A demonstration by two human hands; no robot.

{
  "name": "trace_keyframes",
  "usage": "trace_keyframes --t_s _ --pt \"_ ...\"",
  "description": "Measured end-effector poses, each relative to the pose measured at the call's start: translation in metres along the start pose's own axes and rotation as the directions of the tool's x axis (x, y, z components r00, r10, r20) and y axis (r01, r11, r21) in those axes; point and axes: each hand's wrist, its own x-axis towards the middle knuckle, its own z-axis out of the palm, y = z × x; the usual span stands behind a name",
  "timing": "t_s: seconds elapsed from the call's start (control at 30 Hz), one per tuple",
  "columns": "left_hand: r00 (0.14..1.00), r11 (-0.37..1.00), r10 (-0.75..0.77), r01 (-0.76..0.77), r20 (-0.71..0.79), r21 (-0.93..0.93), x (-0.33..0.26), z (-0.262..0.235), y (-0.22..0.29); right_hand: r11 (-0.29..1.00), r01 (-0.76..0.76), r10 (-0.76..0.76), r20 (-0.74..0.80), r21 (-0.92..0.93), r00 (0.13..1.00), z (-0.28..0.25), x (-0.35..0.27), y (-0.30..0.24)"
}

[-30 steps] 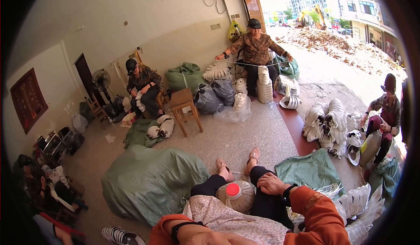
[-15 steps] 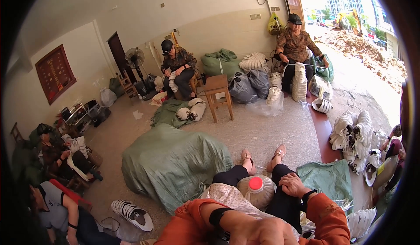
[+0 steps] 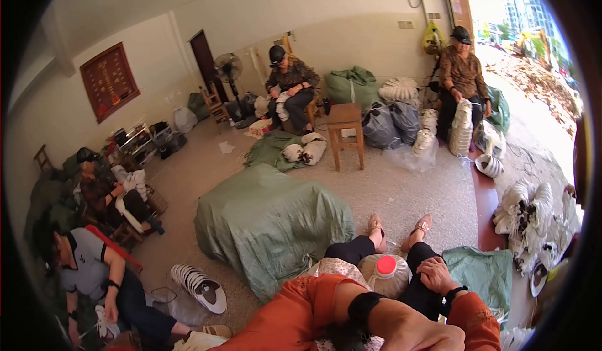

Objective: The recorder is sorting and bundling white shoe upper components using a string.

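Note:
My right hand [image 3: 437, 274] rests on my right knee over the black trousers [image 3: 415, 297], its fingers laid over the cloth with nothing in them. Across the lower edge comes my left forearm in an orange sleeve with a black wristband [image 3: 364, 310]. My left hand [image 3: 421, 335] is close up at the bottom, knuckles bent, its fingertips out of sight. Between my legs stands a rounded, see-through jar [image 3: 384, 285] with a red lid [image 3: 385, 264]. A pale patterned cloth [image 3: 342, 269] lies over my left thigh.
A big green sack bundle [image 3: 269, 219] stands ahead on the left, with a wooden stool [image 3: 346, 134] beyond. Nested white shoe pieces [image 3: 199, 288] lie left; more white bundles [image 3: 527, 216] and a green sheet [image 3: 480, 276] lie right. Several co-workers sit around, one [image 3: 94, 269] nearby.
The view has turned left, so the room sits further right. My left hand has shifted right along the lower edge; my right hand stays on the knee. The doorway co-worker's outstretched arm has lowered.

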Motion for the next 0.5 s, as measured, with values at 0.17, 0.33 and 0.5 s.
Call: trace_keyframes --t_s 0.17,0.33,0.5 --pt "1.0 0.997 -0.006 0.008 -0.03 0.078 0.003 -0.006 -0.004 1.0 0.03 -0.03 -0.075 0.002 0.997 0.006 -0.007 0.003" --pt "0.999 0.992 -0.004 0.01 -0.047 0.124 0.004 -0.006 -0.008 1.0 0.007 -0.006 -0.11 0.004 0.994 0.007 -0.002 -0.003" --pt "0.999 0.996 -0.007 0.01 -0.032 0.093 0.007 -0.005 -0.002 1.0 -0.001 0.005 -0.125 0.031 0.992 0.004 -0.002 -0.007"
